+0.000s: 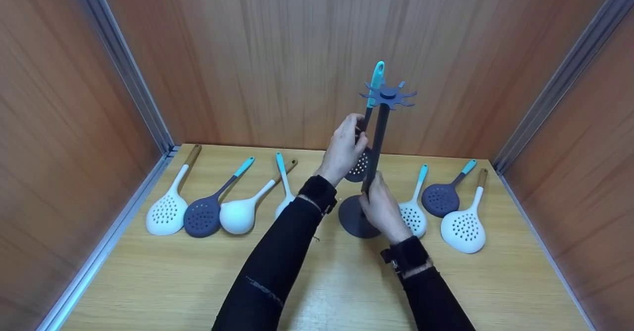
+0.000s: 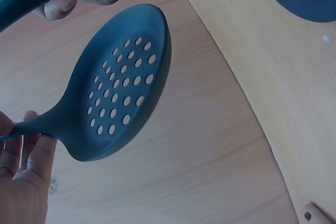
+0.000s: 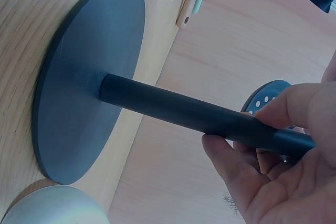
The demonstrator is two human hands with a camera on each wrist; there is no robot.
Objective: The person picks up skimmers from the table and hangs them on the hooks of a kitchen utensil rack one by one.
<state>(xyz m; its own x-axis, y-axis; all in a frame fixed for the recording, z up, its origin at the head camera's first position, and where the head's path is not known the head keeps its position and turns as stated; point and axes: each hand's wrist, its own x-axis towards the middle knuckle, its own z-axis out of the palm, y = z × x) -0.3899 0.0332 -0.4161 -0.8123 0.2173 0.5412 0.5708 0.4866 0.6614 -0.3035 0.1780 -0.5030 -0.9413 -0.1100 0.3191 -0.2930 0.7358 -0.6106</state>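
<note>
Dark skimmer (image 1: 358, 167) partly behind stand (image 1: 378, 138)

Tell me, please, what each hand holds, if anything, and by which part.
The left hand holds a dark skimmer by its shaft; the right hand grips the dark stand by its pole.

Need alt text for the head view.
A person's left hand holds a dark perforated skimmer, turquoise handle up, beside a hook-topped dark stand; the right hand grips the stand's pole. On the wooden table lie seven more utensils, four on the left and three on the right.
</note>
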